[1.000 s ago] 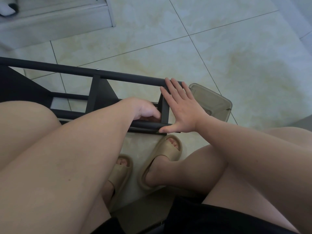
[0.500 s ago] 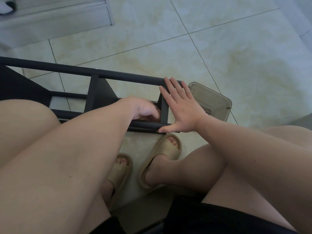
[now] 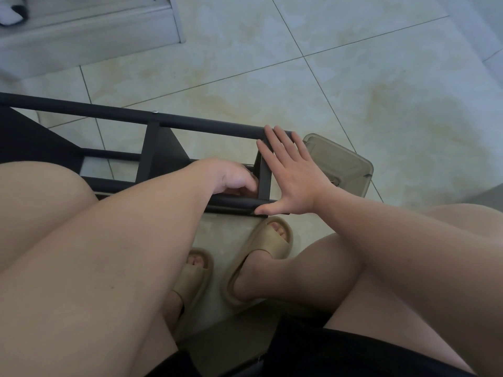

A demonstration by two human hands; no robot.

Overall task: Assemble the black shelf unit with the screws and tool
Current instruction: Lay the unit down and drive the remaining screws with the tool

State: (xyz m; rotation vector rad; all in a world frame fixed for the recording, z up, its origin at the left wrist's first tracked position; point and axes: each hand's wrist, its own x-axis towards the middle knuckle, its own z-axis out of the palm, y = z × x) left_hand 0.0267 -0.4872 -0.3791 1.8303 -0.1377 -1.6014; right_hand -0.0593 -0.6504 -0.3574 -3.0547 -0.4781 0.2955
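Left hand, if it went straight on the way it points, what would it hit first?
Probably the short black end bar of the shelf frame, just ahead of the left hand. The right hand lies flat on that bar's far side. Depth is unclear.

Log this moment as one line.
left hand: fingers curled inside black shelf frame, contents hidden | right hand: flat, braces frame's end bar | translucent box: on floor beyond right hand

right hand (image 3: 292, 180) flat, left hand (image 3: 234, 177) curled
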